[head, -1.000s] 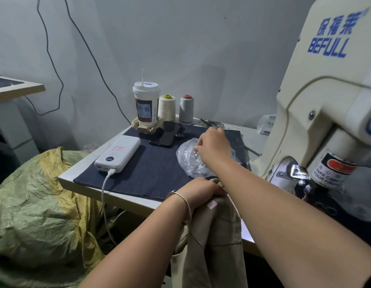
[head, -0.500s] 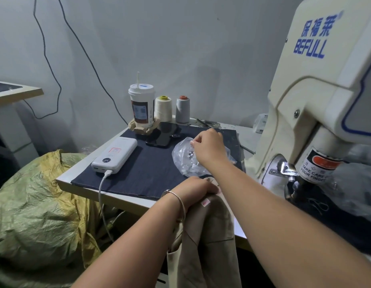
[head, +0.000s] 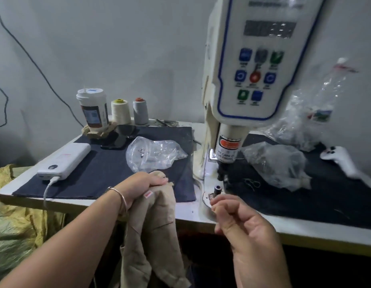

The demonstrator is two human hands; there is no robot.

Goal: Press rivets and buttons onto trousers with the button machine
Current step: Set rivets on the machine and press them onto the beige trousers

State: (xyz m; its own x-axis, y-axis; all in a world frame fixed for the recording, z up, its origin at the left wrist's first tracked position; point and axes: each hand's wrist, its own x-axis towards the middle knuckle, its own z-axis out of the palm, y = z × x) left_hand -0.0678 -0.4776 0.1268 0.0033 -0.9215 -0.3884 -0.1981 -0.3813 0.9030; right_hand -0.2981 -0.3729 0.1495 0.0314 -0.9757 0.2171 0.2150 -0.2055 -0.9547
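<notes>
Gripping beige trousers point(head: 153, 217) at the bench point(head: 186, 213) edge, the left hand point(head: 139, 188) sits at nine o'clock from the right hand point(head: 240, 223), which pinches something tiny below the button machine point(head: 253, 65).

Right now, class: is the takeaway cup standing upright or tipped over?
Upright. The takeaway cup stands lid-up in its holder beside two thread cones.
</notes>
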